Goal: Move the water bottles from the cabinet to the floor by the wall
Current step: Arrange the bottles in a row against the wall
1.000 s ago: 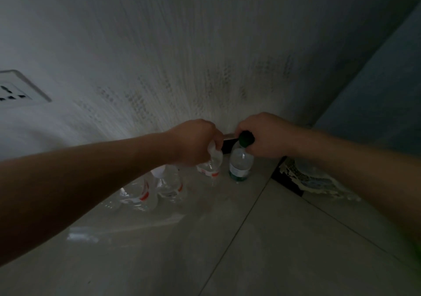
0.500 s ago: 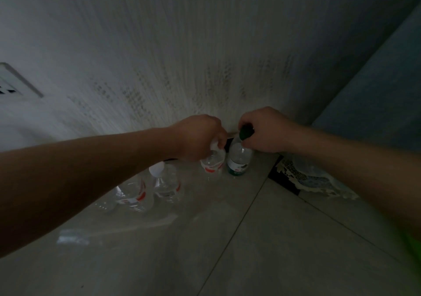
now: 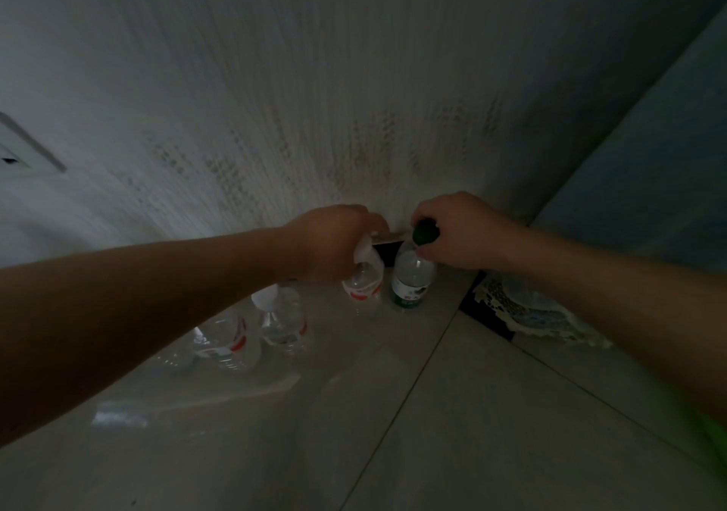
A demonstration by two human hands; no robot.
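Two water bottles stand upright on the tiled floor against the textured wall (image 3: 354, 77). My left hand (image 3: 334, 243) grips the neck of a clear bottle with a red label (image 3: 364, 284); its cap is hidden under my fingers. My right hand (image 3: 456, 231) holds the top of a green-capped bottle with a green label (image 3: 411, 280), fingers curled round the cap. The two bottles stand side by side, nearly touching. Further left by the wall stand two more clear red-label bottles (image 3: 283, 317) (image 3: 224, 341), partly hidden behind my left forearm.
A wall socket (image 3: 23, 148) sits at the far left. At the right, a dark strip and a lacy patterned cloth (image 3: 527, 310) lie at the foot of a blue-grey surface (image 3: 649, 180). Pale floor tiles (image 3: 432, 432) spread toward me.
Both hands have gone down and toward the wall with their bottles, which now stand on the floor close to it. The view has shifted slightly left.
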